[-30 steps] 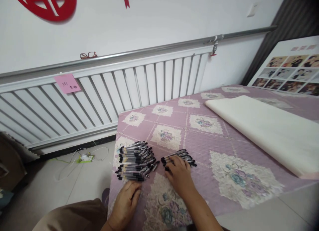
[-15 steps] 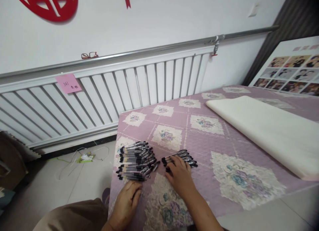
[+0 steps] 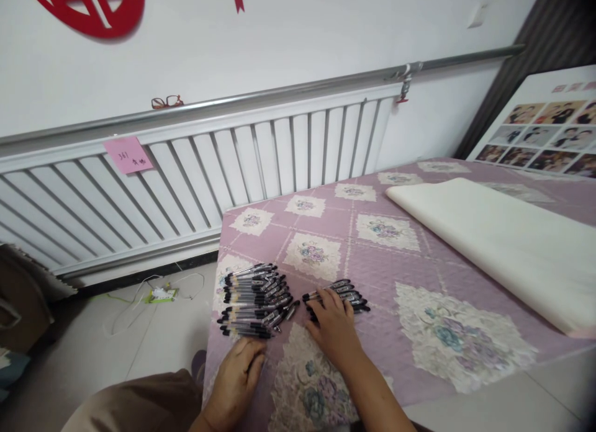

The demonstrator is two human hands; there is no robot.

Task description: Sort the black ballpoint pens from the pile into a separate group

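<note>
A large pile of clear-barrelled pens with black caps and grips [image 3: 254, 301] lies near the table's left edge, stacked in uneven rows. My left hand [image 3: 237, 373] rests on the cloth just below that pile, its fingers loosely bent and thumb apart, with nothing seen in it. To the right, a smaller row of similar pens [image 3: 349, 293] lies slanted on the cloth. Over its left part sits my right hand [image 3: 335, 329], fingers apart and touching the pens, hiding some of them.
A purple floral tablecloth [image 3: 372, 264] covers the table. A folded cream sheet [image 3: 503, 233] lies at the right, with a photo board [image 3: 540, 128] behind. Beyond the table's far edge stands a white radiator [image 3: 274, 153]. A power strip [image 3: 161, 294] lies on the floor at left.
My right hand has shifted slightly, its thumb drawing a little left off the pens' lower end. My left hand and the large pile look unmoved.
</note>
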